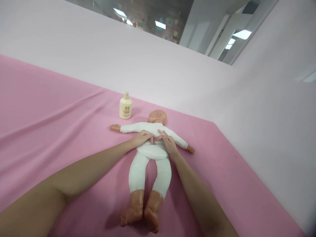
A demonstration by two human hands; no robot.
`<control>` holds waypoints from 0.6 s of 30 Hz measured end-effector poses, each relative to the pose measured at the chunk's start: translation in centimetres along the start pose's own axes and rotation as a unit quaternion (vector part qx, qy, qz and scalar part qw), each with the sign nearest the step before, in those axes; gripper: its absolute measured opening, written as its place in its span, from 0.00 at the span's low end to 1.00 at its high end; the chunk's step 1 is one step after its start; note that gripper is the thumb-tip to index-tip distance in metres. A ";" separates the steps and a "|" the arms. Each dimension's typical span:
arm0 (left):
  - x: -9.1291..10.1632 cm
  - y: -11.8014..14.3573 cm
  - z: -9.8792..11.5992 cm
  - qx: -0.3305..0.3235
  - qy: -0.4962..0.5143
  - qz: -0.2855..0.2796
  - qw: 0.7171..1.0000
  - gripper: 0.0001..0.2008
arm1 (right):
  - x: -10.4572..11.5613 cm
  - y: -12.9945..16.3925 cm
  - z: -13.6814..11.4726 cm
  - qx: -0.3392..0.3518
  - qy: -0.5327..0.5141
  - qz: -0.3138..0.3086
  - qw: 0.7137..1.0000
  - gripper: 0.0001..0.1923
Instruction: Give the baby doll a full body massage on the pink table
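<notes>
A baby doll (153, 150) in white fabric lies on its back, arms spread wide and bare feet toward me. Its head (158, 117) is turned to the left. My left hand (143, 138) rests on the left side of the doll's chest, fingers stretched inward and thumb lower down. On the chest's right side lies my right hand (168, 141), its fingers extended up and inward. Both hands touch the doll, and their fingertips are close together near the middle. A narrow skin-coloured strip shows between them; I cannot tell what it is.
A cream pump bottle (125, 108) with dark print stands left of the doll's head. Pink cloth (81, 131) with creases covers the table. A white wall (148, 69) rises behind and to the right, with a glass pane (158, 13) above.
</notes>
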State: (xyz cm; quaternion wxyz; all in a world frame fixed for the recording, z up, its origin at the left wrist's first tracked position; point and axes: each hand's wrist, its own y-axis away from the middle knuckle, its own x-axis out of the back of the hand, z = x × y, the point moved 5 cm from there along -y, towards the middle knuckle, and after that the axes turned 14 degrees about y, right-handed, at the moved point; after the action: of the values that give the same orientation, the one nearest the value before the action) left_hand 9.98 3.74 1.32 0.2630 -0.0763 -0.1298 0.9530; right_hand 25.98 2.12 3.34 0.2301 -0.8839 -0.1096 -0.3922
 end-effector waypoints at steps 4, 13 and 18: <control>-0.1 0.3 0.2 -0.016 -0.050 0.023 0.998 0.23 | 0.3 0.3 0.5 -0.042 -0.087 0.041 0.995 0.34; 0.2 0.5 1.3 -0.131 -0.213 0.040 0.967 0.24 | 0.0 1.4 -1.8 -0.029 -0.192 -0.078 0.978 0.26; 0.0 0.4 0.7 -0.134 -0.286 0.000 0.949 0.27 | -0.8 1.8 -4.2 0.004 -0.238 -0.163 0.958 0.24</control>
State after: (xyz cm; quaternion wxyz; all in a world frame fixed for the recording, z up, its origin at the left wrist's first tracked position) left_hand 9.66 3.29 1.85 0.2022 0.1645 -0.3263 0.9086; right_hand 23.47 -1.55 4.63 0.1342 -0.9205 -0.3057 -0.2027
